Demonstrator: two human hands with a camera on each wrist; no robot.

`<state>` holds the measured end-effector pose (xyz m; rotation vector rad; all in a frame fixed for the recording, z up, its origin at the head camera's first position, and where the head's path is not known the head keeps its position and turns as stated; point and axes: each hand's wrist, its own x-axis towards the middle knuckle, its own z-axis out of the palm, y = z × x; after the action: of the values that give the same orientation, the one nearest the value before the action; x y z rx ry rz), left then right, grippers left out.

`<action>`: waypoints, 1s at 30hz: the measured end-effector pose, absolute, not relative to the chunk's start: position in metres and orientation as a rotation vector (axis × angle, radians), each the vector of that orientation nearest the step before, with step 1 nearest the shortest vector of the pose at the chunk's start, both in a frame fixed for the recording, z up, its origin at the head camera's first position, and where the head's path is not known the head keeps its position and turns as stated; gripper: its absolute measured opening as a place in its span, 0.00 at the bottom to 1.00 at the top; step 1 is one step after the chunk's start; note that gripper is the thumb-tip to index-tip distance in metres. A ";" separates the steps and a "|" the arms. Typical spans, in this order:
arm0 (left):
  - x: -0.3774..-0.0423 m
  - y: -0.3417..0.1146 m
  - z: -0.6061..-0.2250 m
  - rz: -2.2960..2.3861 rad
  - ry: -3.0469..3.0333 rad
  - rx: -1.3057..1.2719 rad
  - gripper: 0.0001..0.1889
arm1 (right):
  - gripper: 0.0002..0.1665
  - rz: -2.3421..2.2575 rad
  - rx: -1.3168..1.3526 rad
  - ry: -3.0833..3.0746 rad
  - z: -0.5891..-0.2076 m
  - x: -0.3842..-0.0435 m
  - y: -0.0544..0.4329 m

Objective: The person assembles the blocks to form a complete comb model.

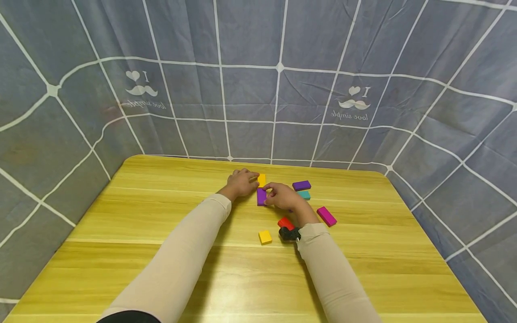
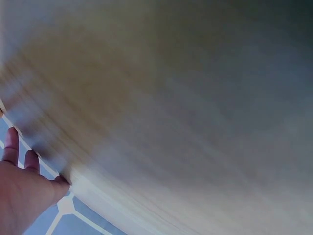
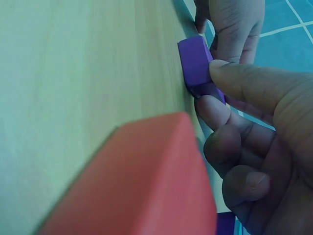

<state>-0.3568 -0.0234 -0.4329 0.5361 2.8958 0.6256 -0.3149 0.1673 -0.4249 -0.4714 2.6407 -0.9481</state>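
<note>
On the wooden table, a yellow block lies end to end with a purple block. My left hand is at the yellow block's left side, its index finger and thumb touching or very near that edge. In the left wrist view the left hand shows with spread fingers, and no block is visible there. My right hand pinches the purple block between thumb and index finger. The right wrist view shows this grip on the purple block, with the other fingers of the right hand curled beneath.
Right of the right hand lie a dark purple block, a teal block and a magenta block. Nearer are a red block, partly behind the black wrist camera, and a small yellow block. A grey checked curtain stands behind the table.
</note>
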 end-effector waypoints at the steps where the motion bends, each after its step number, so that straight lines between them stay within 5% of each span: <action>1: -0.356 -0.023 -0.433 0.628 2.896 0.536 0.25 | 0.25 -0.959 -0.470 2.639 -0.425 -0.314 0.167; 30: -0.350 -0.027 -0.432 0.708 2.887 0.597 0.24 | 0.24 -1.049 -0.384 2.652 -0.428 -0.311 0.162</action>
<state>-0.3500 -0.0274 -0.4317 0.5967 2.8868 0.7084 -0.3106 0.1621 -0.4282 -0.3839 2.6521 -1.0489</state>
